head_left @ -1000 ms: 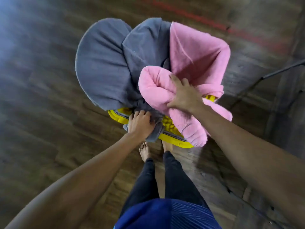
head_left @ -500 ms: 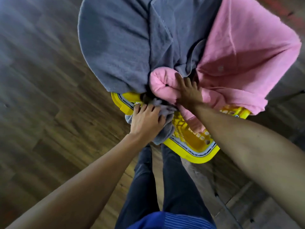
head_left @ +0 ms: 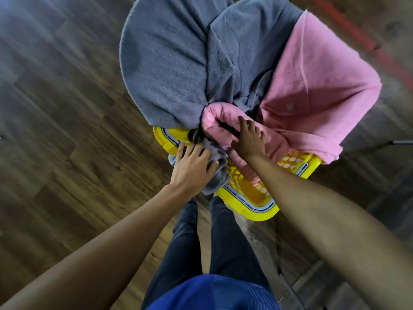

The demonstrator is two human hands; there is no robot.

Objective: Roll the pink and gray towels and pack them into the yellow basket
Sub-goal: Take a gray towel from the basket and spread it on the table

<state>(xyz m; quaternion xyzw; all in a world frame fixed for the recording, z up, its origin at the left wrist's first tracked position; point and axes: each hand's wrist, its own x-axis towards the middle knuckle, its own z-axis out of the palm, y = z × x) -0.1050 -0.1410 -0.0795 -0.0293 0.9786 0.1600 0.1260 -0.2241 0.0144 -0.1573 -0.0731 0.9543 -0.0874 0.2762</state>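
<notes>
Left hand [head_left: 192, 166] clutches gray towel [head_left: 167, 74]; right hand [head_left: 248, 142] presses pink towel [head_left: 312, 86], fingers spread. Packing, seemingly: overhang needs tucking into yellow basket [head_left: 250, 209].

Gray towel [head_left: 165, 70], pink towel [head_left: 312, 90], yellow perforated basket [head_left: 252, 211], brown wood-grain floor [head_left: 67, 130].

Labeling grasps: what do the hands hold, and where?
Left hand grips the gray towel by its bunched end over the basket rim; right hand presses the rolled pink towel.
</notes>
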